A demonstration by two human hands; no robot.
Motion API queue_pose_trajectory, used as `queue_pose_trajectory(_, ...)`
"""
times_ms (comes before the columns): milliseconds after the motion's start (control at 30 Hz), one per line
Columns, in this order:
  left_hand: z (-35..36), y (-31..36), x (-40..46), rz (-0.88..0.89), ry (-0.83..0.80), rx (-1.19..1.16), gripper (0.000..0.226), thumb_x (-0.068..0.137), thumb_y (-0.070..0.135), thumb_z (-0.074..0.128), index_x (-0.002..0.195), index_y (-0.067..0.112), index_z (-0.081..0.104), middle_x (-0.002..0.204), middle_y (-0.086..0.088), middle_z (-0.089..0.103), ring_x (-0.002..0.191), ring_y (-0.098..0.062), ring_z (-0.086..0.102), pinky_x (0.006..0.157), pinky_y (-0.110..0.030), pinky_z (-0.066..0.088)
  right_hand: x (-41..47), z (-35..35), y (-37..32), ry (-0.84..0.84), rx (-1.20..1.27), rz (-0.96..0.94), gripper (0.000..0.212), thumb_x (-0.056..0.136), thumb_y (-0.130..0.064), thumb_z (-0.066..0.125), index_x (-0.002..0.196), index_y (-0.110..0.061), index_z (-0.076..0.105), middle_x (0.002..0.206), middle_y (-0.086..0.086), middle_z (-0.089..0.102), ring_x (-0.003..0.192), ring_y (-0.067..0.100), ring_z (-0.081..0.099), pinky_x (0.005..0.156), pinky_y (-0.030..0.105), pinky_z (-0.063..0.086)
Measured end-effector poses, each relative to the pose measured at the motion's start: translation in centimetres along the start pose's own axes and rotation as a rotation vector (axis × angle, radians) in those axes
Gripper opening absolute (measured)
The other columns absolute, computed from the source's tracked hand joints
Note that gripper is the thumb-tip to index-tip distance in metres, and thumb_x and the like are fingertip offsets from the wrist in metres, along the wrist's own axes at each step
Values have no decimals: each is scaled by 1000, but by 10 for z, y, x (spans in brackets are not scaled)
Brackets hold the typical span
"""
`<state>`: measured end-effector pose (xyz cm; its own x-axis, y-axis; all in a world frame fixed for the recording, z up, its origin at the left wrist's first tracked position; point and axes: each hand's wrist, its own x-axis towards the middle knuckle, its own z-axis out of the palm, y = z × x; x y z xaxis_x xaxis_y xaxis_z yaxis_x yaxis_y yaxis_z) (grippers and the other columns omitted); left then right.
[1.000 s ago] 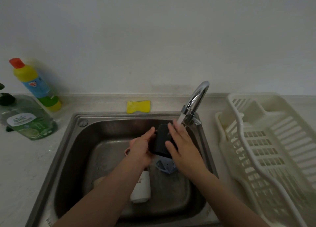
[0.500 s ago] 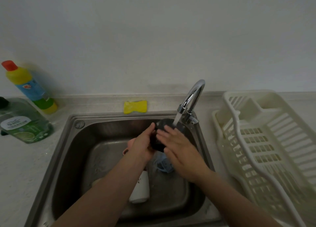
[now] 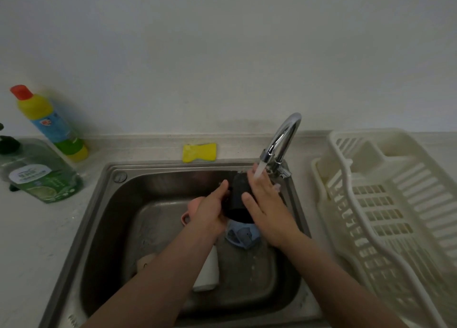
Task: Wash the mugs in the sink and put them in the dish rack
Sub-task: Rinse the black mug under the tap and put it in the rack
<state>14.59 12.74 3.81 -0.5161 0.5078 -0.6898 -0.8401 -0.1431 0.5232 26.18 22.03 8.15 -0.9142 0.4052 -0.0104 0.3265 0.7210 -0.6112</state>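
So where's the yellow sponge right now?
The yellow sponge lies on the counter behind the sink, against the wall, left of the tap.

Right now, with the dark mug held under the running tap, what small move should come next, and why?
Probably turn the dark mug a little under the stream. The water falls mostly on the right hand covering the mug's side, while the left hand holds the other side. The dish rack waits on the right.
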Motion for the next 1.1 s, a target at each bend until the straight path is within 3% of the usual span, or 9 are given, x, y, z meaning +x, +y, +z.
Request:
queue_pose_trajectory(100, -1, 0, 0, 6, -8, -19, 50, 80, 29, 78, 118, 0, 65, 119, -22, 67, 106, -34, 67, 96, -47, 53, -27, 8, -9, -93, -133, -119, 71, 93, -62, 16, 153, -27, 1, 160, -15, -14, 142, 1, -25, 120, 33, -3)
queue_pose_trajectory(233, 0, -7, 0, 49, -37, 20, 44, 84, 27, 72, 120, 3, 65, 116, -18, 70, 100, -29, 70, 76, -37, 59, 2, -2, -2, 9, 61, 63, 67, 97, -55, 26, 155, -27, 7, 162, -10, -6, 148, 6, -8, 122, 40, 9)
queue_pose_trajectory(400, -2, -5, -2, 114, -13, 69, 31, 88, 22, 69, 112, 2, 63, 100, -17, 73, 97, -30, 70, 92, -45, 54, -29, 12, -10, -85, -113, -125, 70, 93, -60, 18, 153, -27, 1, 159, -14, -14, 142, 0, -24, 120, 30, -6)
queue_pose_trajectory(533, 2, -6, -8, 155, -8, 95, 21, 92, 19, 66, 105, 4, 62, 91, -14, 73, 81, -25, 72, 68, -35, 57, -2, 2, -2, 6, 70, 116, 66, 99, -54, 26, 155, -26, 4, 161, -9, -8, 143, -1, -18, 122, 38, 5)
queue_pose_trajectory(667, 1, -2, -8, 189, 6, 71, 27, 89, 20, 69, 108, 2, 63, 98, -19, 73, 92, -31, 71, 84, -45, 57, -31, 12, -15, -64, -91, -62, 71, 90, -65, 13, 151, -32, -5, 156, -19, -21, 140, -3, -27, 118, 25, -7)
queue_pose_trajectory(700, 2, -2, -10, 200, 2, 66, 25, 90, 19, 68, 106, 0, 63, 93, -17, 74, 88, -29, 72, 79, -43, 58, -27, 12, -10, -55, -100, -77, 70, 90, -64, 14, 150, -33, -5, 154, -21, -20, 141, -3, -25, 119, 26, -6)
queue_pose_trajectory(800, 5, -7, -12, 219, 12, 73, 20, 92, 16, 65, 104, 0, 62, 86, -15, 74, 76, -24, 73, 63, -32, 57, -5, -1, -4, 1, 56, 144, 65, 99, -56, 25, 154, -31, -1, 151, -21, -17, 145, 4, -18, 122, 40, 5)
queue_pose_trajectory(967, 2, -6, -13, 250, 36, 61, 29, 91, 19, 67, 111, -2, 63, 101, -22, 72, 93, -33, 71, 87, -46, 57, -27, 8, -11, -74, -77, -40, 70, 92, -66, 13, 151, -34, -3, 154, -24, -20, 141, -1, -27, 117, 26, -6)
queue_pose_trajectory(1100, 8, -6, -17, 262, 44, 100, 19, 91, 19, 67, 97, 1, 65, 93, -20, 73, 85, -29, 72, 80, -41, 58, -7, -2, -9, 9, 145, 154, 58, 102, -48, 26, 153, -37, 1, 159, -18, -13, 146, 5, -9, 120, 35, 6)
